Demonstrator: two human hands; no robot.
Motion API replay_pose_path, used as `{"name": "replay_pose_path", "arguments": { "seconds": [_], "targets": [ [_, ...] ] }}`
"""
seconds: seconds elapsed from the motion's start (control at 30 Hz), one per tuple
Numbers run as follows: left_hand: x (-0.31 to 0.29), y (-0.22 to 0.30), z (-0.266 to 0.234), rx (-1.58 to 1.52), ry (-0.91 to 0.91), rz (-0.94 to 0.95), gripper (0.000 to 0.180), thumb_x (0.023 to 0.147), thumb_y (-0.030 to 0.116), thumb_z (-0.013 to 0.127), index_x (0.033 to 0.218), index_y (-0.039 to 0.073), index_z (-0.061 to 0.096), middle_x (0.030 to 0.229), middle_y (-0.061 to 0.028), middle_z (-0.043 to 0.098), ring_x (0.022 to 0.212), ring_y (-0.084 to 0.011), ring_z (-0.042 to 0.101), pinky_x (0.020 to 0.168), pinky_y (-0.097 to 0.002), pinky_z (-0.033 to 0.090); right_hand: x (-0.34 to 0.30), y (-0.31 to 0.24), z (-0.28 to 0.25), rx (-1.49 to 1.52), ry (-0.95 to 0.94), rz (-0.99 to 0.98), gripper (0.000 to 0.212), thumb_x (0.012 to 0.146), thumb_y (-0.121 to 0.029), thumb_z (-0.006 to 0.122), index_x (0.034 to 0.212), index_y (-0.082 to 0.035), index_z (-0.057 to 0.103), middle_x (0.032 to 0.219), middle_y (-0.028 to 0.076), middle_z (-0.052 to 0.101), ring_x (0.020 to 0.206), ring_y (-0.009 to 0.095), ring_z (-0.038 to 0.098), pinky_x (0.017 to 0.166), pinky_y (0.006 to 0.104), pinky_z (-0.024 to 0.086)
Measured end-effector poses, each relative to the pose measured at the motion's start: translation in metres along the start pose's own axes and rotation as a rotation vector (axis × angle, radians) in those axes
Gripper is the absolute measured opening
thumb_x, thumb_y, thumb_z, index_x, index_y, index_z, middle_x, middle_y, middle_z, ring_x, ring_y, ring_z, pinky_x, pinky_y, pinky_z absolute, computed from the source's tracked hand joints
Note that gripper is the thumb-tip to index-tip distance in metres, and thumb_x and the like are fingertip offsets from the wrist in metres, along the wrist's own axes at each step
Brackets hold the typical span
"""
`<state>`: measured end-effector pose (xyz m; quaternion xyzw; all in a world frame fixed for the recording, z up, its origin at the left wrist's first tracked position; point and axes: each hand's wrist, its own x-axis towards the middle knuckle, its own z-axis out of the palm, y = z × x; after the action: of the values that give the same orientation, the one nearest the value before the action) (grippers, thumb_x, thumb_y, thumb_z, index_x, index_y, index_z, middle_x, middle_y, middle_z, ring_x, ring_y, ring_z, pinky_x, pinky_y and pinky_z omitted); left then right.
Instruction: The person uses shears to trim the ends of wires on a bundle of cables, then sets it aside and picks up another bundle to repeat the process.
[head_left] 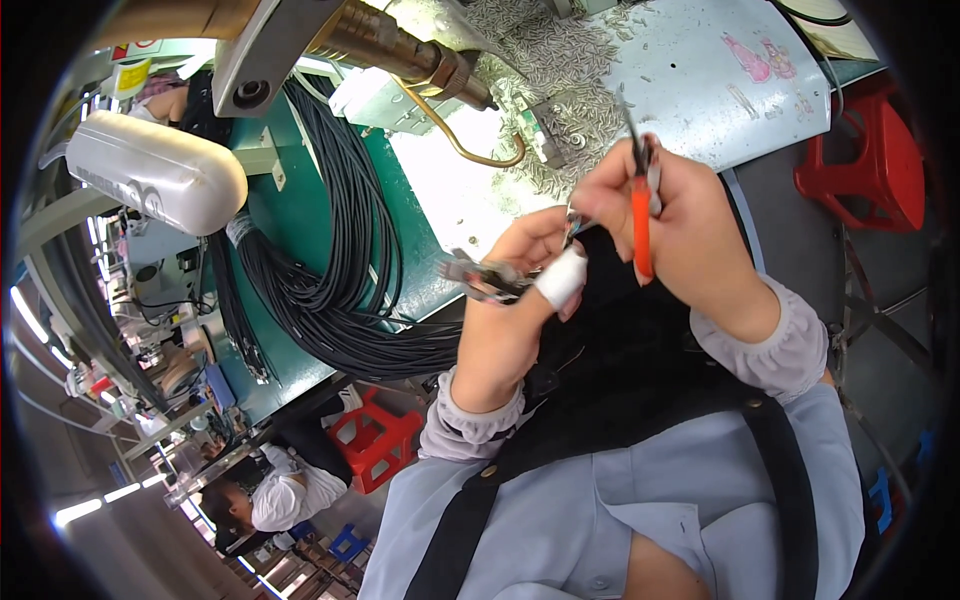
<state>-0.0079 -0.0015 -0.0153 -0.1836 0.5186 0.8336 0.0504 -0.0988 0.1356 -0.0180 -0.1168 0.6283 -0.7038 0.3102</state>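
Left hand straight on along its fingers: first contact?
Likely the right hand, close ahead, up and to the right in the picture; any gap in depth is unclear.

A green table [295, 235] takes up the left of the view, its middle washed in bright light. Red stools stand on either side – one [375, 440] below the table, one [910, 170] at the far right – with a small blue stool [348, 542] lower left. Dark bars [880, 320] cross above the grey floor [915, 365]. Tube lights [78, 513] glow along the left, beyond a pale frame [45, 235].
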Motion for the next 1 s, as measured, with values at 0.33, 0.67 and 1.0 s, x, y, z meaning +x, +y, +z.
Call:
{"name": "replay_pose_path", "arguments": {
  "seconds": [0.33, 0.67, 1.0],
  "targets": [
    [-0.001, 0.002, -0.005, -0.093, 0.011, 0.075, 0.019, 0.081, 0.000, 0.051, 0.099, -0.002, 0.048, 0.077, -0.0108, 0.057, 0.055, -0.0089, 0.048, 0.044, -0.0189, 0.034, 0.002, 0.022, 0.000, -0.921, 0.075, -1.013, 0.020, 0.072, -0.005, 0.063, 0.092, -0.006, 0.062, 0.060, 0.000, 0.056, 0.047, 0.010, 0.051, 0.041, 0.0202, 0.037],
    [-0.009, 0.000, 0.008, 0.238, 0.301, 0.278, 0.023, 0.077, -0.008, 0.054, 0.098, -0.002, 0.047, 0.077, -0.0064, 0.057, 0.057, -0.0054, 0.049, 0.048, -0.0158, 0.035, -0.004, 0.028, 0.001, -0.073, -0.126, -0.307, 0.012, 0.077, -0.004, 0.062, 0.087, 0.001, 0.060, 0.071, 0.006, 0.062, 0.051, 0.009, 0.056, 0.043, 0.0200, 0.042],
    [-0.007, -0.004, 0.009, 0.265, 0.306, 0.211, 0.019, 0.075, -0.008, 0.058, 0.092, -0.001, 0.054, 0.078, -0.0045, 0.057, 0.062, -0.0044, 0.049, 0.053, -0.0159, 0.037, -0.006, 0.033, 0.003, -0.411, 0.010, -0.553, 0.010, 0.079, -0.004, 0.060, 0.086, 0.002, 0.056, 0.072, 0.007, 0.062, 0.055, 0.010, 0.058, 0.047, 0.0220, 0.046]
  ]
}}
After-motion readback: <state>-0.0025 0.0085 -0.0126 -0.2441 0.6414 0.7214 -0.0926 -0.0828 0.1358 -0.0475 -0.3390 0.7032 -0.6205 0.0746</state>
